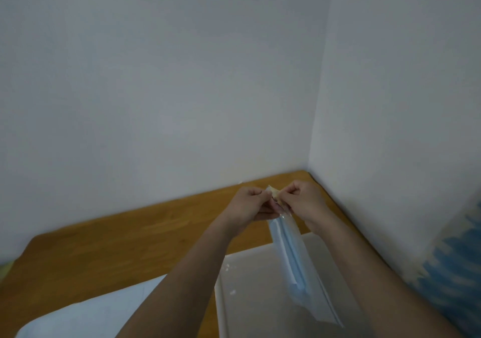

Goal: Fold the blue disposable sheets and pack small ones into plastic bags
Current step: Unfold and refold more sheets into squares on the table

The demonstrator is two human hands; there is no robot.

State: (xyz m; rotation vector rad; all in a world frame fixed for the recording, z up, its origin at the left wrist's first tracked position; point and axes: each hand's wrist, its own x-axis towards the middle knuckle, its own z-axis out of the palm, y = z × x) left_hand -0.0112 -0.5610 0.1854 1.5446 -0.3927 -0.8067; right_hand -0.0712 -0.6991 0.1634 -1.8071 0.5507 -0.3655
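Head view. Your left hand (251, 203) and right hand (303, 199) are raised together above the far corner of the brown wooden table (109, 236), knuckles toward the two white walls. Both have fingers curled, pinching the top edge of a long, narrow clear plastic bag (299, 267) between thumb and fingertips. The bag hangs down and toward you from that pinch. Inside it sits the folded blue disposable sheet (292, 257), a slim strip running most of the bag's length, with its lower end near the bottom of the bag. A small pale flap or strip shows at the bag mouth between your hands; whether it is adhesive seal or loose film cannot be told, as the area is blurred.

Beneath the bag lies a shallow white plastic tray (250, 285), the bag's lower part hanging over it. A flat pale blue sheet (86, 314) lies on the table at your near left, apparently not yet folded.

Assessment: the packing step is in hand, and the sheet appears fully inserted. You seem to be closing the bag mouth. The next move calls for holding both edges aligned and pressing the closure flat along its whole width, then setting the packet down, likely in the tray.
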